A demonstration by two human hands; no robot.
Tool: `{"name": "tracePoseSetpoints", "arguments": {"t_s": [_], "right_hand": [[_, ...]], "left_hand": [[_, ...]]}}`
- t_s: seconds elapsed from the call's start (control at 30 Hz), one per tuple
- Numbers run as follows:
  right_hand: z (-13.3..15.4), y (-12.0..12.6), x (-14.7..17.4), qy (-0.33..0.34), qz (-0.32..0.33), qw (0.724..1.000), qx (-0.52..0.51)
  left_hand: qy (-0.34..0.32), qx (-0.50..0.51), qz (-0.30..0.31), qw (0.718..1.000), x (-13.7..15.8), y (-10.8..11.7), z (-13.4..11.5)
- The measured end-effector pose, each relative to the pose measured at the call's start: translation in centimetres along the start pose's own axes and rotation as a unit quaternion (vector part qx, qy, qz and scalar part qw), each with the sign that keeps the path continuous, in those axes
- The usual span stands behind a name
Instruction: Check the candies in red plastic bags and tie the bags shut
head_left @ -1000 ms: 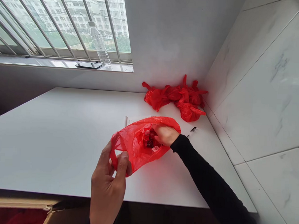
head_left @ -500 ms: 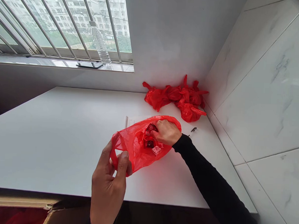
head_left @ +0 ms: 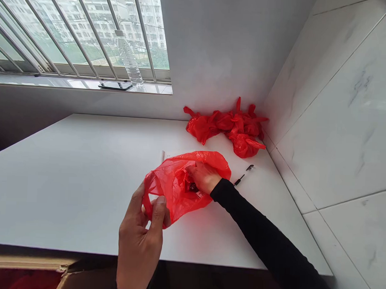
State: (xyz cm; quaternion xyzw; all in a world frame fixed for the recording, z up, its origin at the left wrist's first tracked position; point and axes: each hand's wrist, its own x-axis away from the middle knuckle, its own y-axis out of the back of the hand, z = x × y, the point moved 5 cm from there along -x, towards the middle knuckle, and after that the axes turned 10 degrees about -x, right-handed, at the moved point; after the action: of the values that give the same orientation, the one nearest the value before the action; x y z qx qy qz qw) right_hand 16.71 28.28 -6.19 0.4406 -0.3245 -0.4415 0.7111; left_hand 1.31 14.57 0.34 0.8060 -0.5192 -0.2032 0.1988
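My left hand (head_left: 141, 236) pinches the handle side of a red plastic bag (head_left: 184, 203), thumb in front and fingers behind, keeping its mouth spread above the table. Inside the bag is my right hand (head_left: 205, 175), its fingers bent down among small dark-red wrapped packets (head_left: 193, 187). The fingertips are mostly hidden, and what they grip cannot be made out. A pinkish-white printed label (head_left: 199, 195) shows just below the right hand.
Several knotted red bags (head_left: 225, 126) lie in the table's back right corner. A black pen (head_left: 242, 176) and partly covered paper (head_left: 167, 154) are on the white table (head_left: 82, 178). A bottle (head_left: 131, 63) and phone (head_left: 115, 86) rest on the sill. An open cardboard box (head_left: 31, 263) stands below the front edge.
My right hand has moved left and deeper into the bag; the dark packet that was at its fingers is out of sight. More of the pen shows. My left hand stays put.
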Motion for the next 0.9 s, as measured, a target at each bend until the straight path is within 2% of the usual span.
{"name": "tracePoseSetpoints", "arguments": {"t_s": [0.23, 0.4, 0.53, 0.7, 0.9], "right_hand": [[-0.3, 0.6, 0.4, -0.001, -0.006, 1.0, -0.027], [-0.1, 2.0, 0.3, 0.034, -0.048, 0.996, -0.071], [0.1, 3.2, 0.2, 0.067, -0.057, 0.989, -0.119], [0.0, 4.0, 0.3, 0.045, -0.091, 0.988, -0.12], [0.5, 4.0, 0.7, 0.016, -0.089, 0.992, -0.092]], "left_hand": [[-0.026, -0.001, 0.0, 1.0, -0.5, 0.0, 0.7], [-0.016, 0.011, 0.0, 1.0, -0.2, 0.1, 0.1], [-0.016, 0.018, -0.001, 1.0, -0.3, 0.1, -0.1], [-0.02, 0.014, 0.001, 1.0, -0.5, 0.1, 0.0], [-0.011, 0.018, 0.001, 1.0, -0.4, 0.1, 0.1]]}}
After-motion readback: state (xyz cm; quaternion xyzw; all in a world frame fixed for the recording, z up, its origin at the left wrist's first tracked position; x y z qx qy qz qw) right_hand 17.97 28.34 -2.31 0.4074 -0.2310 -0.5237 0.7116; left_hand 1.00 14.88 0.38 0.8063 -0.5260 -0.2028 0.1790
